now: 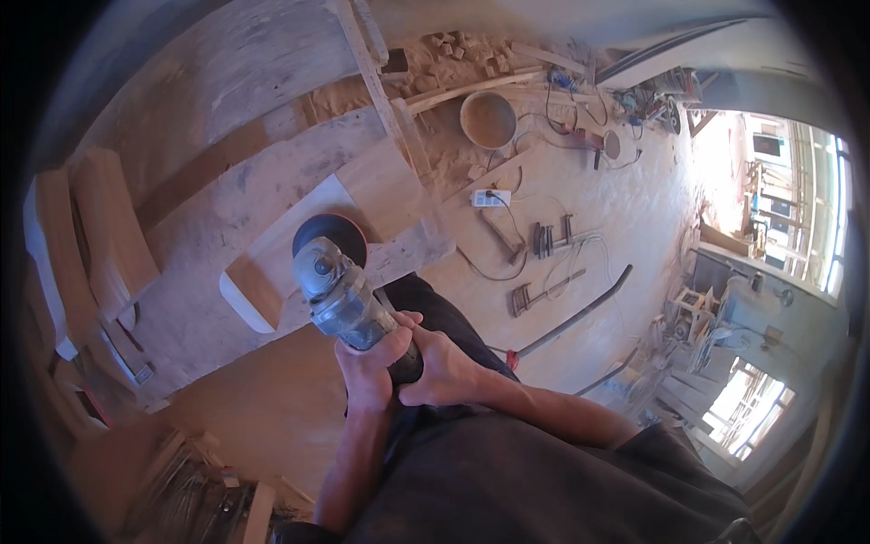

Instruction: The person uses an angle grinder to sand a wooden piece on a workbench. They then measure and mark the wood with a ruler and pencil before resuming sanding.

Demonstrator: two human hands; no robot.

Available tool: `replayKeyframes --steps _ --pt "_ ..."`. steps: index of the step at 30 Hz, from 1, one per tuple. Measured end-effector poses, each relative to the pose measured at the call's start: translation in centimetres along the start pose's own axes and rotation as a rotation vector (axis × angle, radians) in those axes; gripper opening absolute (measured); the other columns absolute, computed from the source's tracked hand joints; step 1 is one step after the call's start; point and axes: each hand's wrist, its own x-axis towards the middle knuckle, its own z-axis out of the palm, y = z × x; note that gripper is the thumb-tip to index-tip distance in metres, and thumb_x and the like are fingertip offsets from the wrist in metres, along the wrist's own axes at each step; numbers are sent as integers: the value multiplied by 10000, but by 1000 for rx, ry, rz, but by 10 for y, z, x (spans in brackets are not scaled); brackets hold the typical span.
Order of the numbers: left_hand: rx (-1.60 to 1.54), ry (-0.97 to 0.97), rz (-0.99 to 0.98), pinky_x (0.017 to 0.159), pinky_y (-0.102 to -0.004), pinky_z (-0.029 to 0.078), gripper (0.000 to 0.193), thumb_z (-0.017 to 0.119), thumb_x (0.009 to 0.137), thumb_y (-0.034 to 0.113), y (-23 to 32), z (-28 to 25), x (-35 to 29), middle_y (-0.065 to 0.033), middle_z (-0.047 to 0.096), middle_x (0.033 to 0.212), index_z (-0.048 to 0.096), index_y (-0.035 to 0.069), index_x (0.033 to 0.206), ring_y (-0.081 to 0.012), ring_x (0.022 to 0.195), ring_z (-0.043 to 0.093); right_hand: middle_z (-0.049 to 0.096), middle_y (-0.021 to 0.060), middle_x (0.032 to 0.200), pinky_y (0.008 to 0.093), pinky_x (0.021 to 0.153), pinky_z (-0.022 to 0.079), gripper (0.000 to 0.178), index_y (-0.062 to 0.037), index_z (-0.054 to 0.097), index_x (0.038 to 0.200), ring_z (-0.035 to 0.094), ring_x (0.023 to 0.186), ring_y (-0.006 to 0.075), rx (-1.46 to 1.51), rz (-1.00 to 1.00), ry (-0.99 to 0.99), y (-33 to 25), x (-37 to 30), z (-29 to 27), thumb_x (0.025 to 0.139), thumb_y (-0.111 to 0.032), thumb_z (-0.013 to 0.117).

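Note:
Both my hands are wrapped round a grey angle grinder [349, 304] with a dark round sanding disc [346, 234] at its head. My left hand [370, 370] closes on the body from the left. Just right of it, my right hand [439, 363] grips the rear end. The disc lies over a pale wooden board [254, 295] with a rounded corner, hiding part of it. Whether the disc touches the wood or spins, I cannot make out. The board rests on a dusty workbench [204, 249].
Curved wooden pieces [109, 222] stand at the bench's left end. Behind the bench are a round bucket [488, 121] and wood offcuts. On the floor to the right lie a white power strip [491, 198], clamps [551, 238], loose cords and a long dark bar [580, 317].

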Motion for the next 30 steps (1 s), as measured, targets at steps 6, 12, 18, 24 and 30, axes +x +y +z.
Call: replayKeyframes --steps 6,12,18,24,30 --pt "26 -33 -89 917 -415 589 221 738 786 1 1 0 5 -142 775 965 748 -40 1003 -268 955 748 726 234 1214 395 1020 542 968 39 418 1549 722 1168 333 63 159 -30 -5 -3 -4 690 -157 819" --pt "161 28 -34 910 -441 584 265 738 749 84 0 -6 1 -224 773 999 741 -55 974 -322 951 743 730 198 1185 388 1028 532 955 23 440 1548 707 1169 276 164 77 -62 10 2 7 688 -151 816" --pt "155 -31 5 926 -455 580 240 723 757 51 1 0 3 -196 774 974 733 -49 975 -327 971 747 728 238 1172 436 957 576 990 -12 399 1583 736 1109 383 127 -80 15 34 -1 13 698 -175 813" --pt "201 10 -24 938 -463 577 243 716 768 43 -2 -10 3 -186 769 964 738 -57 987 -325 979 746 731 228 1163 425 954 572 961 -3 426 1554 736 1098 366 177 -22 0 16 3 13 692 -174 815" --pt "211 37 -53 946 -455 571 238 715 771 26 2 -22 1 -186 769 976 733 -59 993 -315 983 747 743 212 1138 420 951 570 963 -13 419 1568 740 1091 341 208 -44 -6 28 6 30 698 -161 804"
